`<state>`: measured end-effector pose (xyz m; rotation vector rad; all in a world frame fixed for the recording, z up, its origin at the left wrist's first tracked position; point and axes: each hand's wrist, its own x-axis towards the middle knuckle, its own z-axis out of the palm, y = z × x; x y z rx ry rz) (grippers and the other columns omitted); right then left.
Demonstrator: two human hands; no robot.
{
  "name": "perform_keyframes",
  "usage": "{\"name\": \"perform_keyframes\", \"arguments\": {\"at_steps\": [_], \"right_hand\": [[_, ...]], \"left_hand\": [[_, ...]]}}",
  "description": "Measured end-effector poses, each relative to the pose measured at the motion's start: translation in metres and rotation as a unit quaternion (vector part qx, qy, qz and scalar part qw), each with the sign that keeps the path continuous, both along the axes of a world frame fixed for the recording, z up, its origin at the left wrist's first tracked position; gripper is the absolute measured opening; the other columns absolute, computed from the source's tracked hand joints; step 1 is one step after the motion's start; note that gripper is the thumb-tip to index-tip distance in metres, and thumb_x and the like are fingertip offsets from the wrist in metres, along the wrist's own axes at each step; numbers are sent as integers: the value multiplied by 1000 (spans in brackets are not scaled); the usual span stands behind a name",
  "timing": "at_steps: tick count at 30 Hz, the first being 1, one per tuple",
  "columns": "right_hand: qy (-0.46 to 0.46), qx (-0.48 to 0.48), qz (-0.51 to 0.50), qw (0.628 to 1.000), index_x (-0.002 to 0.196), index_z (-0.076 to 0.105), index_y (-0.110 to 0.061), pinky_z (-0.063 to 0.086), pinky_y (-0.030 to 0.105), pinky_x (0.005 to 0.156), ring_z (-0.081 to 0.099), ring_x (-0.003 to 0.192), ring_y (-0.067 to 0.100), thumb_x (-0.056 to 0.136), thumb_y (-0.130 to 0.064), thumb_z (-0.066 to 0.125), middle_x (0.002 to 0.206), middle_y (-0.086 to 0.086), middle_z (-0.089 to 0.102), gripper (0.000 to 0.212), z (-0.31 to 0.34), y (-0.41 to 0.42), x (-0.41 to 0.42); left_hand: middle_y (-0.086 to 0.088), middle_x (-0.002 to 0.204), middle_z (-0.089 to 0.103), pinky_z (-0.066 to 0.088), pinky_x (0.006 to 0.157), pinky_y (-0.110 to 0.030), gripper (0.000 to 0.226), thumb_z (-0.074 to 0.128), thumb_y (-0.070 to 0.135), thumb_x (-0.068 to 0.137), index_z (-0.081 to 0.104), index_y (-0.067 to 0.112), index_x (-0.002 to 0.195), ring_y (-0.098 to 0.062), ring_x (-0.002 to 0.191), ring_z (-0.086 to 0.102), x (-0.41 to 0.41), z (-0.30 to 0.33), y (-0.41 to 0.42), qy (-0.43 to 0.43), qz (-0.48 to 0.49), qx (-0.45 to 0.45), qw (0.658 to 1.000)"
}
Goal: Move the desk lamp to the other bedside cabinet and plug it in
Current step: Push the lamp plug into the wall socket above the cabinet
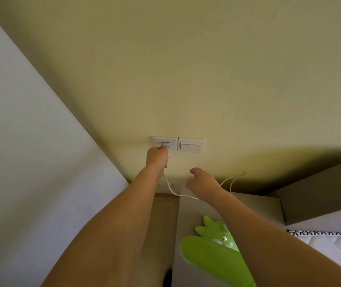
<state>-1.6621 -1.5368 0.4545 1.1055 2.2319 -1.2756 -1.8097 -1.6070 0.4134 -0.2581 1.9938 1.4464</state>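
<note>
Two prongs of the plug (164, 144), pinched in the left hand (157, 157) fingers (164, 148), are lined up at the wall socket (165, 143) for insertion, while the right hand (203, 184) is kept slack and empty above the cord (172, 190).

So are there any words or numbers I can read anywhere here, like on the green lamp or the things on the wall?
None can be read.
Green lamp: no words or numbers show, only a small shiny button.
Wall socket and light switch: plain, no print visible.
Plug in the left hand: too small and covered to tell.
Cloth edge at the right: a black pattern, not letters.
</note>
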Motion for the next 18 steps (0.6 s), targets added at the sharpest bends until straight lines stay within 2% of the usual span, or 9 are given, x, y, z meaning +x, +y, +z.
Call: {"name": "perform_keyframes", "arguments": {"at_steps": [6, 10, 12, 14, 18], "right_hand": [[-10, 5, 2, 1000, 145, 35, -18, 40, 26, 79, 53, 119, 27, 92, -17, 54, 147, 10, 39, 56, -5, 6, 0], [-5, 2, -2, 1000, 145, 35, -18, 40, 25, 81, 51, 121, 27, 92, -18, 55, 146, 9, 40, 56, -7, 9, -3], [-4, 1, 0, 1000, 145, 34, -18, 39, 25, 80, 52, 120, 26, 92, -18, 54, 146, 9, 40, 56, -7, 9, -4], [-3, -1, 5, 1000, 145, 34, -17, 39, 25, 81, 51, 122, 27, 92, -17, 54, 147, 9, 40, 57, -7, 10, -5], [-4, -1, 9, 1000, 146, 34, -18, 38, 25, 82, 49, 124, 27, 91, -16, 53, 147, 8, 40, 58, -8, 12, -7]], "left_hand": [[-3, 60, 40, 24, 47, -27, 17, 49, 16, 94, 59, 4, 85, -17, 50, 27, 3, 0, 16, -73, 95, 44, 992], [-4, 60, 43, 30, 52, -28, 22, 52, 21, 94, 58, 7, 79, -19, 50, 33, 3, 3, 18, -44, 85, 5, 995], [-4, 60, 43, 28, 50, -27, 22, 52, 19, 93, 57, 9, 74, -19, 50, 32, 2, 0, 18, -59, 95, 3, 994], [-3, 61, 43, 26, 48, -26, 18, 52, 17, 92, 58, 8, 78, -18, 50, 31, 4, 1, 17, -77, 116, 15, 990], [-4, 62, 45, 29, 53, -26, 23, 50, 20, 95, 57, 9, 76, -20, 54, 37, 3, 3, 14, -20, 88, -15, 996]]}}
